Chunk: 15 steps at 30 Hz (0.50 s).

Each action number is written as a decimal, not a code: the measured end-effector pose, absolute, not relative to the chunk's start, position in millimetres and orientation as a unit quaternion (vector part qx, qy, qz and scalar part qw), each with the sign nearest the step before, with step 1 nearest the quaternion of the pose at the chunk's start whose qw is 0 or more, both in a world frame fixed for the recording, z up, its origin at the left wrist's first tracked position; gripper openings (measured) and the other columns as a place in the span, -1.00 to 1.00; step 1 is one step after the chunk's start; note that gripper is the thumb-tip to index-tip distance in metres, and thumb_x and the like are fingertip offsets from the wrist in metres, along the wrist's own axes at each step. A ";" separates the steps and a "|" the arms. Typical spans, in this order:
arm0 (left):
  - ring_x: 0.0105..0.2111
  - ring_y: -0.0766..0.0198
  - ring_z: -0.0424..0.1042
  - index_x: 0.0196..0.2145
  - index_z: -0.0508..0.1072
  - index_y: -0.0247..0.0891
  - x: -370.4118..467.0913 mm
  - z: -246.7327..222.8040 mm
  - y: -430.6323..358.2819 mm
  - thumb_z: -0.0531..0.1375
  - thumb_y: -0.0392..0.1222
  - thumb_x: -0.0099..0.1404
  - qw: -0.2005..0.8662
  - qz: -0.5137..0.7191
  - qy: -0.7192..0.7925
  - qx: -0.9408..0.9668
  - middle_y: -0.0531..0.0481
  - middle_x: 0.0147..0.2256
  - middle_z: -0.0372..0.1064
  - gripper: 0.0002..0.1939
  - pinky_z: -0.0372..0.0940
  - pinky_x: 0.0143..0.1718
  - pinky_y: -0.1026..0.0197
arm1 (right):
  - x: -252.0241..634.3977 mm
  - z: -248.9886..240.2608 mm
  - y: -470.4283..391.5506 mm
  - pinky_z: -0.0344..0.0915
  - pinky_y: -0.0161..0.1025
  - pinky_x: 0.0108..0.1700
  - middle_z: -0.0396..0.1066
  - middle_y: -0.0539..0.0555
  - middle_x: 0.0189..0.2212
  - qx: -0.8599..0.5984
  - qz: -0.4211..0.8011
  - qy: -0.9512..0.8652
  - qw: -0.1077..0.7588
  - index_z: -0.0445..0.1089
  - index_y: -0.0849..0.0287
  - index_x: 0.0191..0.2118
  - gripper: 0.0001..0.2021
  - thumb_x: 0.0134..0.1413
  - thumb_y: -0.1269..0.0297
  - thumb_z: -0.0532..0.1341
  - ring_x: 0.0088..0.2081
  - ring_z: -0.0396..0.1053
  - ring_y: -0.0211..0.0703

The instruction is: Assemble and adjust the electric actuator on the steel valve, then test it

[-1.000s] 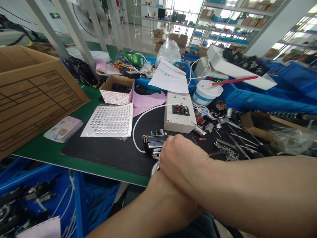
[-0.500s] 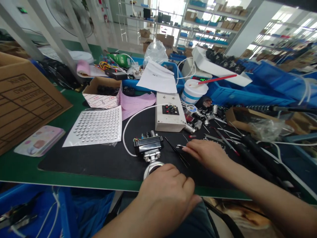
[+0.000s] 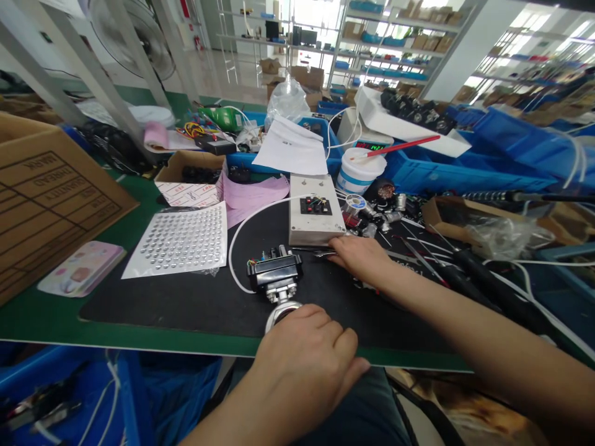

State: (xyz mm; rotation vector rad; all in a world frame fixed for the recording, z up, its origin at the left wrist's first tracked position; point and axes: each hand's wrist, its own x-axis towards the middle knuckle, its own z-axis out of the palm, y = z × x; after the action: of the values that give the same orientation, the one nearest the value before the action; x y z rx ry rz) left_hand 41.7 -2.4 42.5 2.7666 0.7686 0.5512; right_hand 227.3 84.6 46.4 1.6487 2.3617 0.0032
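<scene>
Cable [image 3: 231,255], white and looped, bows out left of the black unit [image 3: 275,272] and runs back to the grey box [image 3: 317,231]. The black unit sits over the dark mat [image 3: 162,303] with its long axis crosswise; its silver ring [image 3: 271,319] reaches toward the near edge of the tabletop [image 3: 162,336]. The left grip [image 3: 309,359] clasps that ring, so the black unit lies ahead and slightly left of it; this hand is the nearer one. Its fingertips are hidden, along with most of the ring. Farther right, the right grip [image 3: 357,255] pinches a slim metal tool [image 3: 321,253] just before the grey box, the visible end pointing left. The tool's rear is covered by fingers, and its type is hard to make out.
</scene>
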 end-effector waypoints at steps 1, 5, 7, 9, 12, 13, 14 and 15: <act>-0.43 0.19 0.40 -0.31 0.38 -0.20 41.5 42.8 -2.5 0.11 -0.06 0.36 0.110 0.183 0.262 0.941 0.10 -0.43 0.45 -0.82 0.26 -0.32 0.10 | 228.3 47.5 82.5 0.28 -0.26 -0.28 0.46 0.22 -0.18 0.568 -0.002 0.815 0.115 0.35 0.28 -0.10 -0.81 0.32 0.26 0.14 -0.13 0.44 0.01; -0.43 0.19 0.38 -0.36 0.35 -0.20 40.4 43.5 -1.8 0.11 -0.04 0.35 0.114 0.165 0.262 0.944 0.10 -0.44 0.42 -0.80 0.26 -0.33 0.12 | 229.4 62.8 60.0 0.25 -0.31 -0.31 0.46 0.06 -0.28 0.496 -0.024 0.867 0.034 0.38 0.19 -0.16 -0.89 0.33 0.34 0.12 -0.25 0.46 -0.12; -0.43 0.19 0.38 -0.37 0.34 -0.20 40.1 44.4 -1.0 0.12 -0.03 0.35 0.114 0.169 0.260 0.944 0.09 -0.44 0.42 -0.78 0.26 -0.34 0.13 | 224.9 79.2 50.6 0.21 -0.30 -0.38 0.45 0.02 -0.36 0.439 0.009 0.898 0.025 0.41 0.17 -0.22 -0.93 0.26 0.39 0.17 -0.32 0.46 -0.11; -0.43 0.20 0.39 -0.36 0.35 -0.21 39.9 45.8 -0.6 0.11 -0.03 0.35 0.118 0.168 0.257 0.944 0.09 -0.44 0.42 -0.78 0.27 -0.33 0.14 | 213.6 99.3 46.9 0.15 -0.30 -0.48 0.44 0.01 -0.42 0.394 0.050 0.916 0.058 0.43 0.15 -0.26 -0.95 0.16 0.43 0.25 -0.38 0.46 -0.08; -0.40 0.18 0.43 -0.36 0.37 -0.23 39.4 47.8 -1.0 0.10 -0.05 0.36 0.129 0.157 0.257 0.945 0.05 -0.41 0.46 -0.77 0.31 -0.29 0.12 | 184.8 126.5 49.0 0.08 -0.31 -0.56 0.46 0.04 -0.42 0.349 0.047 0.920 0.173 0.46 0.14 -0.32 -0.89 0.07 0.50 0.28 -0.39 0.46 -0.05; -0.37 0.17 0.44 -0.34 0.38 -0.24 39.1 48.1 -1.3 0.11 -0.05 0.36 0.133 0.156 0.257 0.944 0.03 -0.38 0.48 -0.78 0.32 -0.28 0.12 | 173.9 132.6 50.5 0.07 -0.31 -0.57 0.47 0.06 -0.41 0.341 0.037 0.914 0.215 0.48 0.15 -0.34 -0.88 0.06 0.52 0.28 -0.38 0.47 -0.05; -0.36 0.15 0.46 -0.31 0.40 -0.26 38.8 48.2 -1.7 0.12 -0.05 0.35 0.134 0.159 0.259 0.943 0.01 -0.35 0.49 -0.78 0.34 -0.27 0.11 | 163.4 136.5 51.9 0.07 -0.30 -0.58 0.49 0.08 -0.41 0.337 0.029 0.908 0.248 0.49 0.17 -0.35 -0.88 0.05 0.53 0.27 -0.38 0.47 -0.04; -0.34 0.14 0.47 -0.27 0.42 -0.27 38.5 48.1 -2.0 0.13 -0.05 0.34 0.134 0.163 0.260 0.942 -0.01 -0.31 0.51 -0.78 0.36 -0.28 0.10 | 153.8 138.3 53.1 0.07 -0.30 -0.60 0.50 0.10 -0.42 0.337 0.024 0.905 0.260 0.50 0.19 -0.38 -0.89 0.03 0.54 0.28 -0.40 0.47 -0.03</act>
State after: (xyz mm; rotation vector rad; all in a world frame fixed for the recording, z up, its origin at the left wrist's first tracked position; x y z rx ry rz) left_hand 38.5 -2.0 48.1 2.7314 0.7542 0.4725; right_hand 153.8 53.1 138.3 0.9126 2.4499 0.0646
